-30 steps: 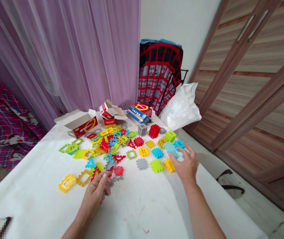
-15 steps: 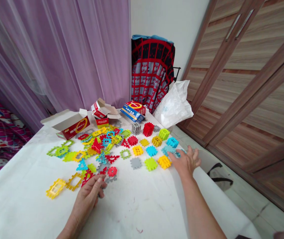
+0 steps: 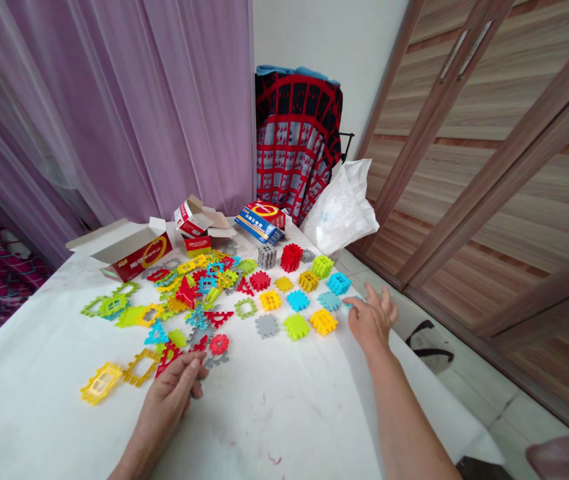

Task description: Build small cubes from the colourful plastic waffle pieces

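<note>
My right hand [image 3: 373,319] hovers low at the table's right side, fingers spread, beside a light blue notched piece [image 3: 329,301]. Another bluish piece [image 3: 349,302] shows only in part behind its fingertips. My left hand [image 3: 177,387] is at the front of the loose pile, fingers curled in; whatever they may hold is hidden. Just beyond it are a round red piece [image 3: 219,344] and some grey notched pieces. A yellow window-frame piece [image 3: 101,383] lies to its left. Sorted by colour, a yellow stack [image 3: 324,322], a lime piece [image 3: 296,327] and a grey piece [image 3: 267,326] lie between the hands.
Opened red cartons [image 3: 139,260] and a blue box [image 3: 257,225] stand at the back of the white-covered table [image 3: 274,413]. A white plastic bag [image 3: 342,210] sits at the far right corner. Beyond the right edge, a bag with black straps [image 3: 429,347] is on the floor.
My right hand has drawn slightly away from the light blue piece, showing more of it. My left hand stays nearly in place. The whole view has shifted a little.
</note>
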{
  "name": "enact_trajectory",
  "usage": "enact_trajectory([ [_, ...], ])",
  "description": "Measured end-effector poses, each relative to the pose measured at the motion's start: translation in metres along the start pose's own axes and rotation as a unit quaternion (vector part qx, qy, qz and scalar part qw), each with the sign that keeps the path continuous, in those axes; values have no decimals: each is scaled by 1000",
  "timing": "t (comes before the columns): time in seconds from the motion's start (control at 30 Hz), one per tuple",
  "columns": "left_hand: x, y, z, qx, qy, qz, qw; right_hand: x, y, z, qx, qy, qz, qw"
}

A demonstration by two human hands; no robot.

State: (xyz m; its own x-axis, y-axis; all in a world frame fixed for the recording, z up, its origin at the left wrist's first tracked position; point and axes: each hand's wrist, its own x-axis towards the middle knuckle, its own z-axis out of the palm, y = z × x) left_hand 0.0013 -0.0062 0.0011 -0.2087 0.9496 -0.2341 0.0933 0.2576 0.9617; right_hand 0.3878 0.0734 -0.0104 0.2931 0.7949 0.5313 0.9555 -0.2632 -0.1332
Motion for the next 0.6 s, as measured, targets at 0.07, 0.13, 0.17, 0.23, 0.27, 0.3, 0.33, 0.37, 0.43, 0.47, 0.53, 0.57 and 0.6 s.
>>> enact_trajectory([
  [0.07, 0, 0, 0, -1, -2, 4, 1000, 3, 5, -3, -16, -21, -41, 999],
  [0.13, 0, -1, 0, 6, -4, 8, 1000, 5, 10, -4, -31, -39, -63, 997],
  [0.17, 0, -1, 0, 10, -5, 9, 1000, 6, 11, -5, -38, -45, -65, 996],
  [0.23, 0, -2, -1, 16, -10, 9, 1000, 7, 10, -5, -49, -49, -60, 996],
  [0.27, 0, -3, -1, 17, -11, 10, 1000, 7, 9, -4, -53, -49, -59, 996],
  [0.3, 1, -3, -1, 17, -12, 10, 1000, 7, 8, -4, -55, -50, -60, 995],
  [0.33, 1, -4, -2, 18, -11, 10, 1000, 6, 6, -3, -56, -53, -64, 995],
  [0.37, 1, -4, -2, 19, -11, 9, 1000, 6, 5, -2, -56, -58, -68, 994],
  [0.43, 0, -4, -2, 20, -10, 6, 1000, 6, 3, 0, -57, -69, -73, 993],
  [0.47, 0, -3, -2, 18, -10, 5, 1000, 6, 2, 0, -59, -74, -76, 993],
  [0.53, -1, -2, -2, 16, -8, 5, 1000, 7, 2, 1, -64, -80, -82, 991],
  [0.57, -1, -1, -2, 16, -7, 5, 1000, 7, 2, 2, -67, -82, -86, 991],
  [0.6, -1, -1, -2, 18, -6, 5, 1000, 8, 2, 2, -70, -85, -90, 990],
])
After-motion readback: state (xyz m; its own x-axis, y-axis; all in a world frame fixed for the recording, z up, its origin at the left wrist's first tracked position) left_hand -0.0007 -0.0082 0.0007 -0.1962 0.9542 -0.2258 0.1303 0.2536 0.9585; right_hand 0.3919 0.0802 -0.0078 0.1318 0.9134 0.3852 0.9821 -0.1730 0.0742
